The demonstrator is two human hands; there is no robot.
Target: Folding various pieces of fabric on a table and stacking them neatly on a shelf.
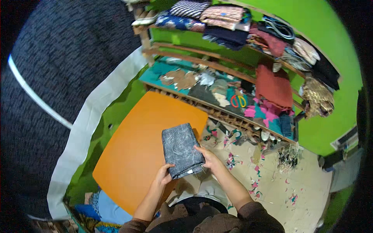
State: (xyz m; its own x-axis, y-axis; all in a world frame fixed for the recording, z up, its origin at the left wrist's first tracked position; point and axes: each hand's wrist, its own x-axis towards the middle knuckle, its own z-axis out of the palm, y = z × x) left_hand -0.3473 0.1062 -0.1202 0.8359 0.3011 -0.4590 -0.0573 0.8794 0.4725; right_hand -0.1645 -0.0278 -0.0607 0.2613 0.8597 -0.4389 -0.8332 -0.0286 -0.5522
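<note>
A folded piece of dark grey, pale-streaked fabric (180, 147) is held up in front of me, above the near right edge of an orange table (136, 143). My left hand (164, 174) grips its lower left corner, thumb on top. On its right side my right hand (207, 157) closes round the edge, with the thumb on the upper face. The fingers beneath the cloth are hidden. A small white patch shows at the fabric's near edge, along with some loose threads.
Beyond the table, a teal-topped bench (155, 73) carries fabric scraps and red-and-yellow-handled scissors (238, 101). Folded cloths (221, 17) lie on a shelf above. Scraps (254, 186) litter the tiled floor at right. Light blue cloth (110, 207) lies at lower left.
</note>
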